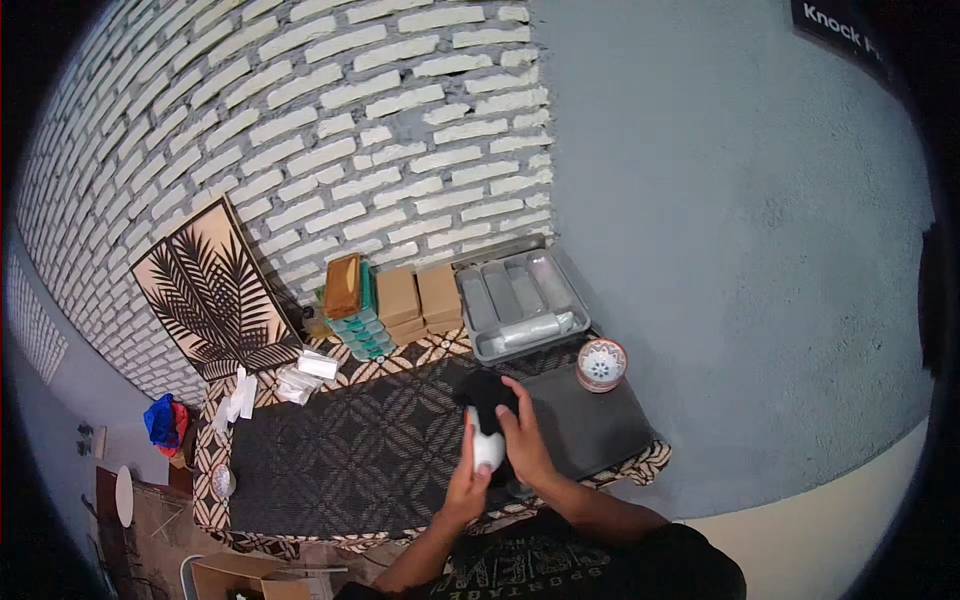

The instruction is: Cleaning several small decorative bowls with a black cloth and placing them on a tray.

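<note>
Above the table's front edge, my left hand (469,480) grips a small white rounded object (488,448) with an orange-red spot near its top; its exact kind is unclear. My right hand (523,439) is close on its right, fingers curled on a black, soft-looking item (484,390) that touches the white object's upper end. Under the hands lies a dark patterned mat (345,450), and to the right a plain dark grey mat (600,420). A patterned bowl (601,363) stands on the grey mat's back right corner.
Along the back stand a grey compartment tray (480,300) holding a plastic-wrapped roll, cardboard boxes (397,294), stacked teal-edged packs (364,334) and a leaf-pattern panel (217,292). White packets (307,375) lie at back left, a small bowl (223,480) at far left. An open carton (232,577) stands below.
</note>
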{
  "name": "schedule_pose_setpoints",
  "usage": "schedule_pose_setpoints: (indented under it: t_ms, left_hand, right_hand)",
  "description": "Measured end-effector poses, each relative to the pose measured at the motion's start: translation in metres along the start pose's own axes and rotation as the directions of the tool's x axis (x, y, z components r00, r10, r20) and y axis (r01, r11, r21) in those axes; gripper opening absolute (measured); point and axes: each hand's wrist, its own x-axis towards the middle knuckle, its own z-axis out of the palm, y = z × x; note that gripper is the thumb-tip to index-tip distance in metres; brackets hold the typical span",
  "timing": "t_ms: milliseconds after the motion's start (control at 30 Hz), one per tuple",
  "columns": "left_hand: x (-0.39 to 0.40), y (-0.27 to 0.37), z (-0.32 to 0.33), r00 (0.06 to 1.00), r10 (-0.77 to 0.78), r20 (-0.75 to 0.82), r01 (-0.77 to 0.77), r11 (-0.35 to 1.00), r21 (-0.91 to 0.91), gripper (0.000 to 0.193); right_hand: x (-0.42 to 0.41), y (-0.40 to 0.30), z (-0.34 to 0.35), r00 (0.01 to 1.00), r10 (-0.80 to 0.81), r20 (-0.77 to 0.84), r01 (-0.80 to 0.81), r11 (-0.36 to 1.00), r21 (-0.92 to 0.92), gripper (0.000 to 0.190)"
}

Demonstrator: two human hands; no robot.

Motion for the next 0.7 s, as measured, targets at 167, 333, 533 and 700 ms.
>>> schedule_pose_setpoints:
  t_ms: [167,333,533,700]
  left_hand:
    - [0.03,0.019,0.038,0.81,0.281,0.515,-0.52,0.748,0.411,0.048]
    - [0.049,0.009,0.081,0.851,0.134,0.508,-0.393,0.805,0.445,0.052]
    - [0.076,-0.022,0.144,0.794,0.225,0.565,-0.481,0.801,0.357,0.057]
    - [0.135,-0.046,0.169,0.765,0.224,0.604,-0.547,0.721,0.425,0.053]
  right_hand:
    - [-0.008,0.054,-0.077,0.626,0.667,0.403,-0.734,0.331,0.593,0.047]
    - [-0.02,0.034,-0.126,0.65,0.691,0.317,-0.706,0.396,0.587,0.049]
    - [-0.015,0.052,-0.198,0.795,0.601,0.084,-0.431,0.462,0.775,0.049]
    - [0.014,0.054,-0.252,0.683,0.479,-0.551,-0.445,0.871,0.206,0.062]
